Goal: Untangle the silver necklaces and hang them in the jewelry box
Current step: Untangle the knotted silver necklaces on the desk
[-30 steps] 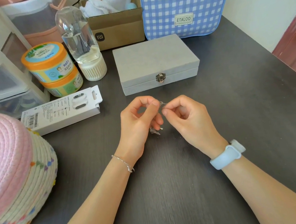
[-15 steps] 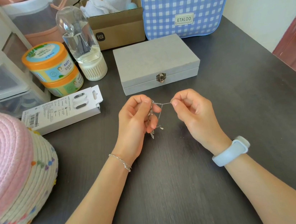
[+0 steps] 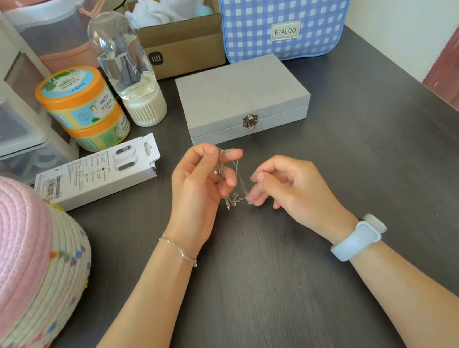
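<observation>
While left hand (image 3: 200,183) pinches silver necklaces (image 3: 228,185), blurred right hand (image 3: 285,184) seemingly tugs.

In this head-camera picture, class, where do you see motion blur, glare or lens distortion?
Head view: the right hand fingertips are motion-blurred, smearing the silver necklaces; the clear bottle shows bright highlights; wide-angle distortion bows the table edge.
</observation>
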A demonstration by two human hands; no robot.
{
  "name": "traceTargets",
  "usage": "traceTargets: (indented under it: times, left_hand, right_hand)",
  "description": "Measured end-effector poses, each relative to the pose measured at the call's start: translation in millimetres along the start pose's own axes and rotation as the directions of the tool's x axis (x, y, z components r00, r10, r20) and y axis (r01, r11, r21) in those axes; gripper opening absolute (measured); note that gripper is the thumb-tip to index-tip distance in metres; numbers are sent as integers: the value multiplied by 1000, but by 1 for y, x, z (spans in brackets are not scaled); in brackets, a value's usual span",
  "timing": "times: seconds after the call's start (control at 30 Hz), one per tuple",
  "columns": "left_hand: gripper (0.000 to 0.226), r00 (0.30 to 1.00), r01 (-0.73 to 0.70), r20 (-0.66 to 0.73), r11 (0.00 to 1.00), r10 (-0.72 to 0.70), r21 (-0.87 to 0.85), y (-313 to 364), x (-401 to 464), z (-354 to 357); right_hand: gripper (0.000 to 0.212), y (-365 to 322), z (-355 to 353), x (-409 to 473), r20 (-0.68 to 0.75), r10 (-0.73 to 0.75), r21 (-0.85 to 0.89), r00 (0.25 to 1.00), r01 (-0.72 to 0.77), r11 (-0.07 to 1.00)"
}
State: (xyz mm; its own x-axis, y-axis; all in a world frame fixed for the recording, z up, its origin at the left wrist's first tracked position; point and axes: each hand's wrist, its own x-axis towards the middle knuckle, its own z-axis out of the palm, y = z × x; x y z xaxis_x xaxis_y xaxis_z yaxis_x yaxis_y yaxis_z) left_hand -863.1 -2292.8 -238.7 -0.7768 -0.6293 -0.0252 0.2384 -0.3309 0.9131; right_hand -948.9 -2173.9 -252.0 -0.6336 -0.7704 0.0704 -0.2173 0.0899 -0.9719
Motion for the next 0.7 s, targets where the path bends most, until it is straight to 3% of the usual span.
traceTargets:
  times: [0.1,0.27,0.4,0.7]
  left_hand:
    - [20,999,-2,44,1000,1,15,2,1,-2]
    - [7,986,-25,164,998,14,63,-3,1,-3]
    - [7,980,-29,200,996,12,82,-6,0,-2]
    - [15,996,31,82,999,-32,6,-4,1,-1]
  right_hand:
    - [23,0,-1,3,8,27,65,1000,-27,998]
    - [18,-1,-4,5,69,139,326,988,-154,933]
    - [14,-3,-3,5,110,187,397,976,-216,892]
    - [16,-3,-1,6,139,170,590,976,-219,777]
